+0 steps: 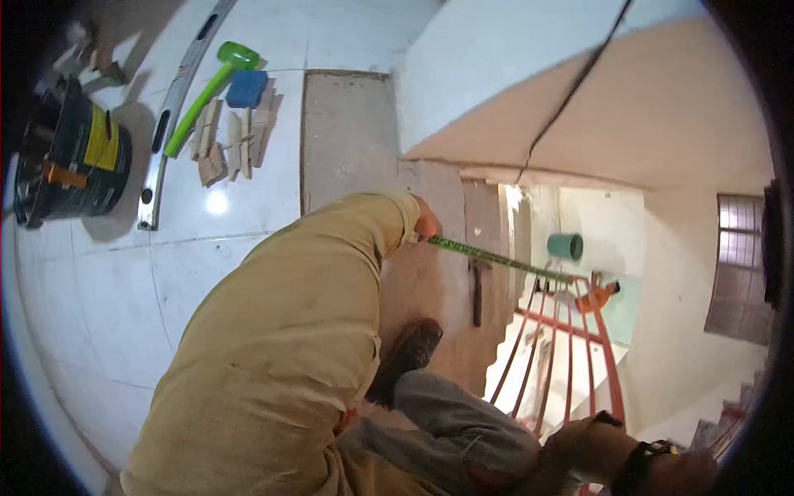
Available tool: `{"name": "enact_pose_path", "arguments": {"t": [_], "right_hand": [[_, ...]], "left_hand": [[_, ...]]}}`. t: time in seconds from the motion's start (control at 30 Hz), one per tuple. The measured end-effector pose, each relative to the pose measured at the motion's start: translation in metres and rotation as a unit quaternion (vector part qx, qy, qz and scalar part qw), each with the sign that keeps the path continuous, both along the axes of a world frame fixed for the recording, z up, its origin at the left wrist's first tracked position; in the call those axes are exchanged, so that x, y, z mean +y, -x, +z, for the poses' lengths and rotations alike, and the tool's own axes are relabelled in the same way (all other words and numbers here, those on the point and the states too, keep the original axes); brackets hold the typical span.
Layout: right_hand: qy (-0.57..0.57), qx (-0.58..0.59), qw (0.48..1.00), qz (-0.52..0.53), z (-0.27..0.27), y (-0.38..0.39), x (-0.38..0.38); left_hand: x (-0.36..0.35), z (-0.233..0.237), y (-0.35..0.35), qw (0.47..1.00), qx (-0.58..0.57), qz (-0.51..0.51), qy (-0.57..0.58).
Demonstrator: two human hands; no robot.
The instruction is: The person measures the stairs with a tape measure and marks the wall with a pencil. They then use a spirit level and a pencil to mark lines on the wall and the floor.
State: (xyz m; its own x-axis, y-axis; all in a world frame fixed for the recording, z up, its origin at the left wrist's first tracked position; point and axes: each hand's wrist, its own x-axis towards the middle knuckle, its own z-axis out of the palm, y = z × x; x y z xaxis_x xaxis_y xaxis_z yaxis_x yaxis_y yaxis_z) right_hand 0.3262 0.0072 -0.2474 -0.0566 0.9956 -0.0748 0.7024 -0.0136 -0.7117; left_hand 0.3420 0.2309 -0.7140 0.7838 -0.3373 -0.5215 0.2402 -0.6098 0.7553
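My left hand (427,221), at the end of a long khaki sleeve, is closed on one end of a green patterned strip (488,255). The strip runs right, past the floor edge, toward the top of a red railing (611,364). At the bottom right is my right hand (682,474), with a dark band on the wrist, close to the railing's lower end. It is dim and blurred, and its fingers cannot be made out. A dark shoe (418,343) rests on the bare concrete (347,124) below the left hand.
White tiles (107,289) at left carry a spirit level (169,124), a green mallet (203,99), a blue block (246,88), wood pieces (211,164) and a black bucket (107,157). Beyond the floor edge, far below, are a person in orange (592,298) and a green bucket (565,246).
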Motion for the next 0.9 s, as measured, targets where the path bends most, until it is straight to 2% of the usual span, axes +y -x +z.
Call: {"name": "enact_pose_path", "arguments": {"t": [0.07,0.13,0.2,0.27,0.3,0.37,0.43,0.47,0.5,0.53,0.63,0.67,0.7,0.77,0.8,0.9], "right_hand": [[0.031,0.046,0.998,-0.018,-0.014,0.006,0.004],[0.063,0.099,0.993,-0.031,-0.024,0.013,0.008],[0.089,0.148,0.984,-0.040,-0.028,0.021,0.014],[0.119,0.201,0.971,-0.051,-0.023,0.032,0.022],[0.137,0.234,0.961,-0.055,-0.015,0.040,0.028],[0.178,0.297,0.936,-0.073,0.001,0.056,0.042],[0.221,0.355,0.905,-0.077,0.013,0.064,0.052],[0.241,0.380,0.890,-0.073,0.017,0.063,0.056],[0.254,0.403,0.878,-0.048,0.017,0.058,0.057],[0.264,0.429,0.864,0.012,0.015,0.049,0.059],[0.287,0.494,0.799,0.190,0.004,0.013,0.074],[0.294,0.511,0.769,0.248,0.000,0.006,0.080],[0.299,0.525,0.736,0.306,-0.002,0.002,0.089],[0.160,0.373,0.853,0.327,-0.022,0.016,0.100],[0.083,0.288,0.896,0.327,-0.038,0.024,0.104],[0.254,0.175,0.914,0.263,-0.109,0.042,0.083]], "left_hand": [[0.016,0.012,0.015,0.999,0.012,0.023,-0.032],[0.026,0.069,0.068,0.993,0.041,0.079,-0.074],[0.040,0.092,0.119,0.975,0.092,0.201,-0.018],[0.055,0.105,0.158,0.926,0.175,0.333,0.032],[0.061,0.103,0.178,0.881,0.236,0.406,0.059],[0.093,0.034,0.212,0.917,0.125,0.376,0.053],[0.115,0.013,0.256,0.935,0.051,0.350,0.024],[0.117,0.019,0.273,0.935,0.052,0.350,-0.005],[0.114,0.049,0.290,0.935,0.052,0.350,-0.037],[0.104,0.078,0.299,0.931,0.056,0.339,-0.125],[0.116,0.043,0.339,0.934,0.015,0.333,-0.130],[0.113,0.036,0.350,0.914,0.025,0.381,-0.137],[0.113,0.035,0.363,0.912,0.013,0.386,-0.139],[0.113,0.025,0.378,0.913,-0.025,0.381,-0.142],[0.116,0.021,0.381,0.914,-0.012,0.366,-0.176],[0.128,0.006,0.398,0.908,0.025,0.312,-0.278]]}}
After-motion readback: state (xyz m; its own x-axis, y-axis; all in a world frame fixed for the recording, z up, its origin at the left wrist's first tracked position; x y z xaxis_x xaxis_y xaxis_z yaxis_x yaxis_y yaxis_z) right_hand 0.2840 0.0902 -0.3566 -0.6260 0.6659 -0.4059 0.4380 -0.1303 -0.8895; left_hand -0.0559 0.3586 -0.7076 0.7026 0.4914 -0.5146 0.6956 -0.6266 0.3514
